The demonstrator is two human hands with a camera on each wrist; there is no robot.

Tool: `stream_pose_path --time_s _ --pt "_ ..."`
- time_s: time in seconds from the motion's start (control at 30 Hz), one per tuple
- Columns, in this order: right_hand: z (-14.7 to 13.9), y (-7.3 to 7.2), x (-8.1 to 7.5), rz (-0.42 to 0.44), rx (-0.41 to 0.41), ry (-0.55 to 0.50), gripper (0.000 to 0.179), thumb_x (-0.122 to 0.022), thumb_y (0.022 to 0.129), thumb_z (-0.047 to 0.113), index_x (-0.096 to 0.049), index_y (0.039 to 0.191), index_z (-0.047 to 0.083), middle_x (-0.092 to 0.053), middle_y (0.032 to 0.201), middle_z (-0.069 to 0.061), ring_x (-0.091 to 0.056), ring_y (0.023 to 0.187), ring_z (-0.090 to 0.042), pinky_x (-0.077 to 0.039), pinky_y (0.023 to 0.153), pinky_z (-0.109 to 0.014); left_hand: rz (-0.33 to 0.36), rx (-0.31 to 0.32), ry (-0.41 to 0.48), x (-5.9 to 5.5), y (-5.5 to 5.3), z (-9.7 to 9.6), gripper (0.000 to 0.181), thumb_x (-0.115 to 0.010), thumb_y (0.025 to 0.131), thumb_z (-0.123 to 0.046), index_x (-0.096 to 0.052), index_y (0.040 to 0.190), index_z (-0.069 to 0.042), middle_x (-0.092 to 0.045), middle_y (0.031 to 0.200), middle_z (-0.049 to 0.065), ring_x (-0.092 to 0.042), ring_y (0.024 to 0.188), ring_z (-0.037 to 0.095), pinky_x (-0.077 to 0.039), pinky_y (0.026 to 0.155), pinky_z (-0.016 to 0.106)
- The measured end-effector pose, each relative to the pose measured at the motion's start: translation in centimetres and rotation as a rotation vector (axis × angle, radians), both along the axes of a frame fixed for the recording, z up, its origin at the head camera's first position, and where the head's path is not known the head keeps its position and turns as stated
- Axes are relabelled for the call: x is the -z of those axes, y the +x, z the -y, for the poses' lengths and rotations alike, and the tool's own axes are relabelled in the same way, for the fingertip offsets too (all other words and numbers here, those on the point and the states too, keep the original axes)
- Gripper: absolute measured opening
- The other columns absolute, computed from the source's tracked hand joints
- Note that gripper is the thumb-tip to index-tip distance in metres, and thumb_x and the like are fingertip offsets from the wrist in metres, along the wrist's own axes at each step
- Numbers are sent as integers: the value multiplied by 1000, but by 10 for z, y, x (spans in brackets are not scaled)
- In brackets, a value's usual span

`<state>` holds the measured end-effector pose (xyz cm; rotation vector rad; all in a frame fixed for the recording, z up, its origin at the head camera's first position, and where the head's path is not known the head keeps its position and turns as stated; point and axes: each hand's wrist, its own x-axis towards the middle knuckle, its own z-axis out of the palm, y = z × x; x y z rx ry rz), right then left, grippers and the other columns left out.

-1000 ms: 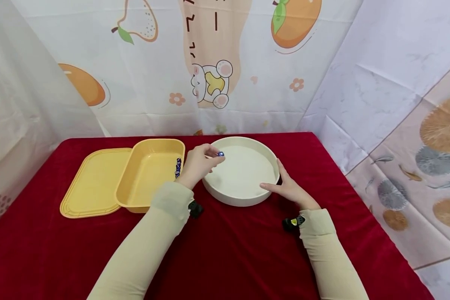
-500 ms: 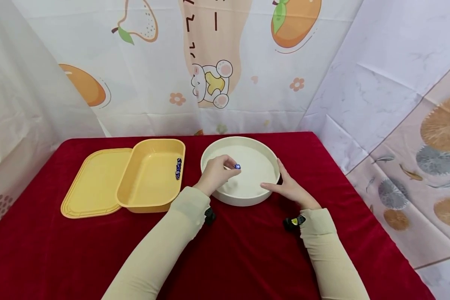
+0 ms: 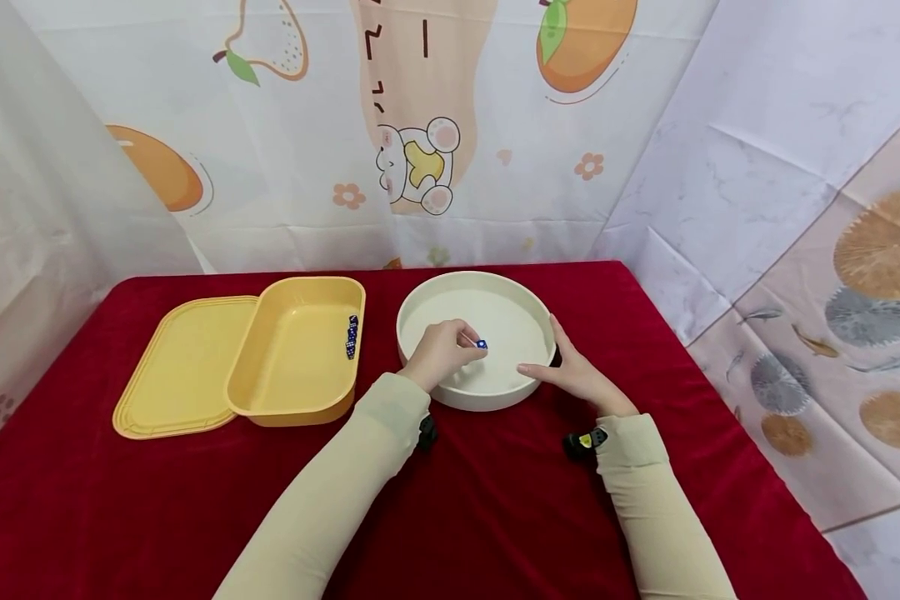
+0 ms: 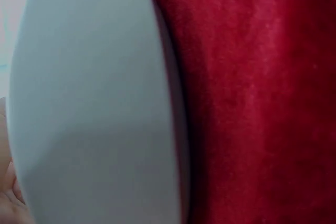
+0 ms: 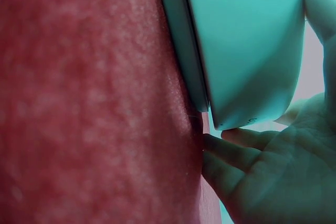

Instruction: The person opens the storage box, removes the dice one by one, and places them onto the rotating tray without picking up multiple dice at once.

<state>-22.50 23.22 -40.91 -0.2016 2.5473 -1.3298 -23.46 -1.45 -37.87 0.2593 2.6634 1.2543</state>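
Observation:
In the head view my left hand (image 3: 441, 353) pinches a blue die (image 3: 482, 344) between thumb and fingertips, low over the inside of a round white tray (image 3: 487, 304). The left wrist view is mostly the tray's outer wall (image 4: 94, 77), with only a bit of the hand behind its rim. My right hand (image 3: 576, 375) holds the tray's right side, thumb over the rim and fingers along the outside. In the right wrist view, its fingers (image 5: 236, 153) touch the wall close to the cloth. More blue dice (image 3: 352, 337) lie in a row inside the yellow box (image 3: 288, 375).
A yellow lid (image 3: 183, 367) lies flat at the left, its right edge by the box. Red cloth (image 3: 495, 500) covers the table. Printed curtains (image 3: 292, 183) hang behind it and at both sides.
My left hand has carried the die rightward from the tray's left rim, then lower over its middle. The right hand stays on the tray. The head view has shifted slightly.

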Motion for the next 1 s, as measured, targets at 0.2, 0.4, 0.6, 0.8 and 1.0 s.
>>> stream_pose_path --time_s 0.2,0.4,0.6,0.8,1.0 --pt "1 0 -1 2 4 -5 116 -74 86 45 11 159 17 5 168 -6 -2 154 -31 -10 121 -59 -2 15 -45 7 -1 -1 15 -77 86 -23 -71 96 -13 -70 88 3 -63 78 14 -49 71 25" --pt "0 -1 1 -4 1 -25 115 -74 86 43 11 159 16 6 168 -4 -1 154 -28 -8 122 -57 40 27 -108 10 0 -4 14 -78 86 -24 -71 94 -15 -67 84 0 -62 69 13 -49 63 24" --pt "0 -1 1 -5 -1 -21 116 -75 85 42 11 159 16 7 168 -5 0 154 -29 -8 122 -57 15 5 -173 11 1 -7 15 -80 84 -26 -71 90 -16 -68 82 -3 -61 78 12 -48 71 26" --pt "0 -1 1 0 -3 -32 116 -75 86 42 11 159 16 7 168 -4 1 154 -28 -7 122 -57 35 -34 -206 10 2 -10 15 -81 82 -26 -71 89 -17 -68 81 -4 -61 86 14 -49 77 30" --pt "0 -1 1 -2 -3 -38 116 -75 86 41 11 159 15 7 168 -6 1 154 -30 -7 122 -58 59 -46 -228 9 2 -11 16 -82 82 -25 -72 92 -17 -69 85 -4 -61 89 15 -50 77 32"
